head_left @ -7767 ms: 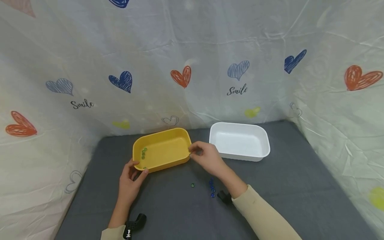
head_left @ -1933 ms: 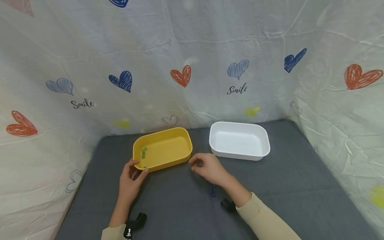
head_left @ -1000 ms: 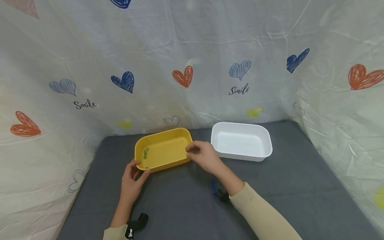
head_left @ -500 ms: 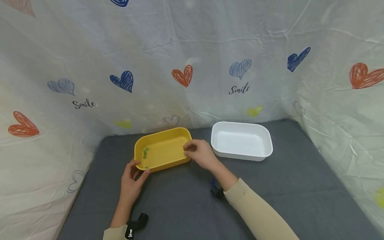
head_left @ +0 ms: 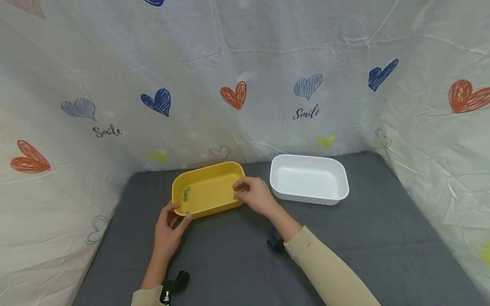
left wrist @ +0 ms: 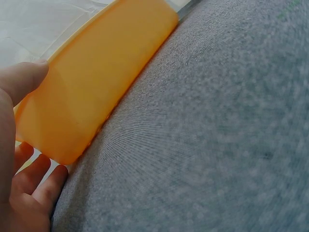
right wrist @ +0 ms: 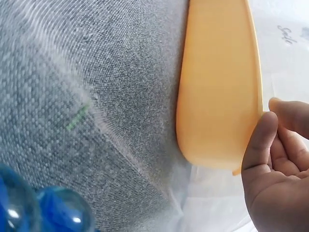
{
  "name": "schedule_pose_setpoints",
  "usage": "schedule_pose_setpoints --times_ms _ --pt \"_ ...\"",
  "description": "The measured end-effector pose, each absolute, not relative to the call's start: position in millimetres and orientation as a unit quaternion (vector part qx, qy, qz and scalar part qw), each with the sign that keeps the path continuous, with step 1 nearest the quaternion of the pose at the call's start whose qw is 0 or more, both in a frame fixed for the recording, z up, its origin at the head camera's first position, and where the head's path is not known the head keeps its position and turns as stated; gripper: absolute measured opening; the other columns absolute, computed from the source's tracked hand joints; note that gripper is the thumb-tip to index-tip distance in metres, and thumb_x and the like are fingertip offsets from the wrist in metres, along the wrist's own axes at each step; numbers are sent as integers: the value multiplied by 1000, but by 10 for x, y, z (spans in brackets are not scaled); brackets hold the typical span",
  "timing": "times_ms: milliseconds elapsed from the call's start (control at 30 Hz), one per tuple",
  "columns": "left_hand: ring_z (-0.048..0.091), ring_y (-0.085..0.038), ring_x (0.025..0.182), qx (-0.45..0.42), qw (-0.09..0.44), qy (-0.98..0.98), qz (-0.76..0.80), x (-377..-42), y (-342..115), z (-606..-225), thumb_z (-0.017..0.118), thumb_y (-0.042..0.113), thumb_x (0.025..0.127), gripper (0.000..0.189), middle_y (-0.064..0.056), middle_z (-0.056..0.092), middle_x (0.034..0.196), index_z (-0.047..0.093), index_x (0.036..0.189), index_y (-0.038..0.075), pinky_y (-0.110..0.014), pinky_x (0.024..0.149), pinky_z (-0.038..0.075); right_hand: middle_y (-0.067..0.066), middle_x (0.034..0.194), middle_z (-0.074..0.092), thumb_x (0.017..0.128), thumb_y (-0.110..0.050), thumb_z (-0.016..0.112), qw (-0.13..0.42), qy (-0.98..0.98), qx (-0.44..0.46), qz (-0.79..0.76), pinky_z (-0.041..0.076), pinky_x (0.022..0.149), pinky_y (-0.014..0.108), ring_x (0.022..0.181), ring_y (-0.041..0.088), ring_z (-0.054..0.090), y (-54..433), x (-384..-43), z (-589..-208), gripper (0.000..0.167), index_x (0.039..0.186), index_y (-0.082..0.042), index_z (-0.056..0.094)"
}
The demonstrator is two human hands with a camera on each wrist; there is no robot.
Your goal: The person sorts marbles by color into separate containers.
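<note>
My left hand (head_left: 167,231) grips the near-left corner of a yellow plastic tray (head_left: 210,209), thumb on its front side and fingers round the end; the left wrist view shows this hand (left wrist: 29,169) too. Several green marbles (head_left: 185,194) lie inside the tray along its left end. At the tray's right end my right hand (head_left: 254,195) reaches over the rim, thumb and forefinger tips close together. In the right wrist view the rim hides what lies below those tips of the hand (right wrist: 280,164), so any marble there cannot be seen.
A white tray (head_left: 310,176) stands at the back right. Blue marbles (head_left: 272,230) lie on the grey cloth (head_left: 222,267), partly hidden by the black wrist camera (head_left: 274,243); they look large in the right wrist view. A heart-print curtain (head_left: 268,63) hangs behind.
The loose green marble on the cloth has gone since the earliest frame. From in front of the yellow tray, my right hand has moved up over its right end. My left hand stays put.
</note>
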State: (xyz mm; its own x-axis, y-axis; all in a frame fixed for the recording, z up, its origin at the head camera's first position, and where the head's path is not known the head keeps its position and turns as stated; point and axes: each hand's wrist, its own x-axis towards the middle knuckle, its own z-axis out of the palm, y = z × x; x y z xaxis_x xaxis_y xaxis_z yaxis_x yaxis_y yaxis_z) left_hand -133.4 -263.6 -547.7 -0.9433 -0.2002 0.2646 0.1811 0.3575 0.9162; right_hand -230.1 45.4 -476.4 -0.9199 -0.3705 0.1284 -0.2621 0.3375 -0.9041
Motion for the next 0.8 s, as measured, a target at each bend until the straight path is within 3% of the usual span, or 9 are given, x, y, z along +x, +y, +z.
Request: schedule_pose_setpoints --times_ms 267,800 --pt "43 -34 156 3 166 -804 -570 -1335 -2642 -5481 82 9 101 50 -16 34 174 56 142 0 -12 107 45 6 111 79 99 -6 78 53 816 -201 -540 64 83 33 103 22 74 460 -2301 -4773 22 120 0 78" --pt "45 -33 154 -2 169 -799 -577 -1338 -2643 -5477 82 7 100 51 -15 37 173 56 142 0 -13 107 46 4 114 78 101 -8 77 48 820 -219 -526 63 88 39 106 22 74 486 -2278 -4798 21 121 -2 78"
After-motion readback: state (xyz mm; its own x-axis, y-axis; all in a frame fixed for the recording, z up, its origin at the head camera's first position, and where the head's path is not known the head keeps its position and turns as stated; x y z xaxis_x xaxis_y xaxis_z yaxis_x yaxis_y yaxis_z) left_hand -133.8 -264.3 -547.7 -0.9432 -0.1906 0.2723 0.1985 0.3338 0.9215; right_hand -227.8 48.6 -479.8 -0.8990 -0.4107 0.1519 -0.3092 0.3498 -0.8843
